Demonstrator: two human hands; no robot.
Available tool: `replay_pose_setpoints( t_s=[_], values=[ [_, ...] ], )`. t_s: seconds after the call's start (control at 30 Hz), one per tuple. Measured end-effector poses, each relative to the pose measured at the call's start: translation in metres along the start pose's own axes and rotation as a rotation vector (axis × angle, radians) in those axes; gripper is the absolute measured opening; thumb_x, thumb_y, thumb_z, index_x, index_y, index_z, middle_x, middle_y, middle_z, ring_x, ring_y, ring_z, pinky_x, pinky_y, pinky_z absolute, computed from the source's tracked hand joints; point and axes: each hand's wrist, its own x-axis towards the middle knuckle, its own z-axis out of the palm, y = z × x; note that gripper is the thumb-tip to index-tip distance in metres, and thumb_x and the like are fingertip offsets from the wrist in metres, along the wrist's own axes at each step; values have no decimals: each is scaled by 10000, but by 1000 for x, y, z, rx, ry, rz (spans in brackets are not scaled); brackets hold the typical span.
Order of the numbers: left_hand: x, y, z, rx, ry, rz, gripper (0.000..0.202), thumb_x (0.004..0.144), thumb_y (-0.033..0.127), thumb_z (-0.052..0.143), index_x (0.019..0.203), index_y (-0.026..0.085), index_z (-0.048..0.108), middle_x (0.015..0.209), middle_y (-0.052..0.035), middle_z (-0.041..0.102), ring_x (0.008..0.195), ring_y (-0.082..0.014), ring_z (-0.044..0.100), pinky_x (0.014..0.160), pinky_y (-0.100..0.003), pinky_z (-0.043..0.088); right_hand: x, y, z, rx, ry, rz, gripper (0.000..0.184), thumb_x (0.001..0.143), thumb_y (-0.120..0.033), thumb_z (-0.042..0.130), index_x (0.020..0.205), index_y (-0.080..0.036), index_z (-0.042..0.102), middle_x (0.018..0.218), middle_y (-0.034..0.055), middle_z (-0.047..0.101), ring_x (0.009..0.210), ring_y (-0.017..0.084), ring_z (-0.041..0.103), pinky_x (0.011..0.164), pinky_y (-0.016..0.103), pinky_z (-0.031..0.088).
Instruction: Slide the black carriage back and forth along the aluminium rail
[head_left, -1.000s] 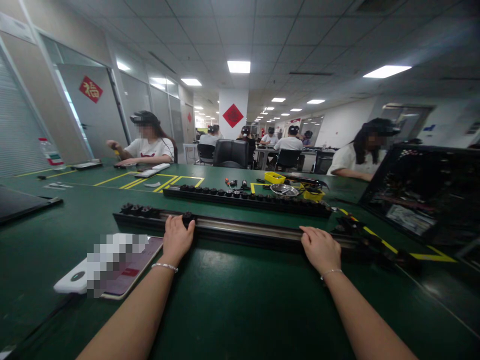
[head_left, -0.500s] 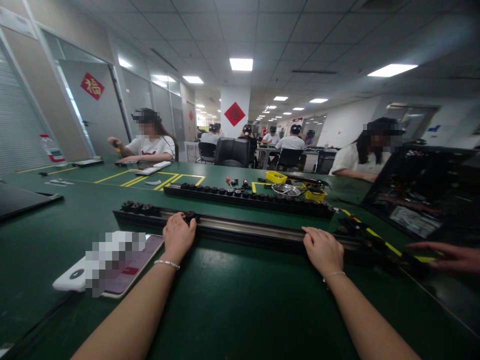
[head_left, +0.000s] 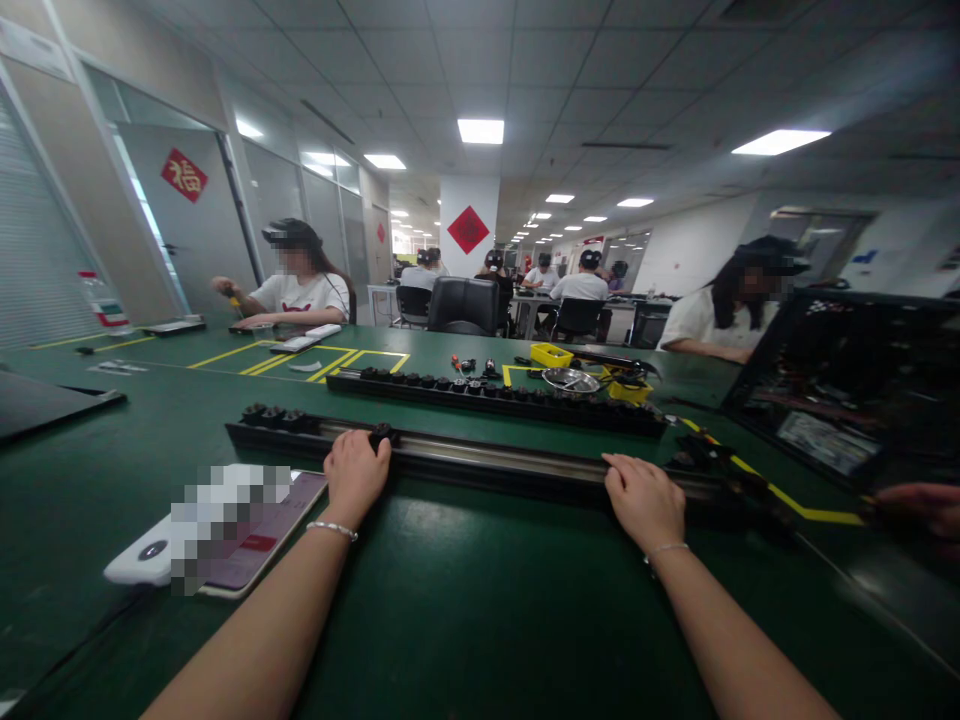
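Observation:
A long black rail (head_left: 480, 462) with a metallic inner channel lies across the green table in front of me. My left hand (head_left: 358, 472) is closed at its left part, thumb and fingers against a small black block (head_left: 382, 432) seated in the channel. Toward the right end, my right hand (head_left: 646, 497) grips the rail's near side with its fingers over the edge. Several black blocks (head_left: 274, 416) sit together at the rail's left end. Behind it lies a second black rail (head_left: 495, 398), lined with similar blocks.
A phone (head_left: 300, 500) and a white device (head_left: 142, 555) lie left of my left arm. Beyond the rails are a metal dish (head_left: 570, 380) and a yellow box (head_left: 551, 355). At right, another person's hand (head_left: 919, 508) is near a large dark panel (head_left: 832, 390).
The other person's hand at the right edge has drawn back to the right, away from the rail's end. My own hands stay in place on the rail.

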Motion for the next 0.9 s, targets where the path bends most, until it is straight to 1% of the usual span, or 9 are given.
replay_pose_setpoints(
  t_s=[0.37,0.47,0.53,0.63,0.7,0.8,0.9],
  values=[
    [2,1,-1,-16,-28,-15,332,827,387,385,968,167,588,1058,-128,632,1106,-279,501,909,-418,395,1,-1,-4,1,-58,20,418,865,-333,302,1132,-296,622,1212,-5,601,1139,218,472,920,423,352],
    [4,0,-1,-21,-32,9,326,819,382,392,950,162,594,1031,-127,642,1073,-276,526,932,-422,383,1,-2,-6,3,-69,21,424,867,-333,295,1142,-292,616,1216,1,598,1143,224,468,911,431,354],
    [4,-1,-1,-25,-28,27,330,819,383,389,943,159,598,1024,-126,646,1056,-277,538,965,-442,357,1,-1,-6,3,-78,8,427,870,-342,291,1145,-288,614,1216,9,597,1141,231,468,898,436,359],
    [4,-2,0,-30,-15,39,354,821,404,385,950,153,598,1027,-128,649,1047,-282,544,1011,-476,307,1,1,-4,-3,-60,-16,416,870,-337,301,1136,-285,617,1210,17,598,1128,231,474,873,420,364],
    [4,-3,1,-32,-6,44,374,819,425,389,958,148,598,1034,-133,647,1053,-284,542,1023,-481,289,1,1,-3,-13,-14,-34,402,868,-319,312,1118,-272,623,1202,29,597,1116,228,478,854,397,362],
    [4,-3,3,-27,-3,54,389,815,439,396,962,143,601,1039,-137,645,1065,-284,536,1028,-470,286,0,-1,-3,-37,52,-98,377,878,-301,309,1030,-228,645,1116,63,618,1045,218,502,830,361,347],
    [5,-4,3,-21,-3,65,390,818,435,393,966,139,599,1023,-135,649,1053,-276,544,1026,-457,290,-3,-4,-3,-44,28,-169,382,902,-327,286,896,-199,646,956,74,637,890,192,530,758,320,337]
  ],
)
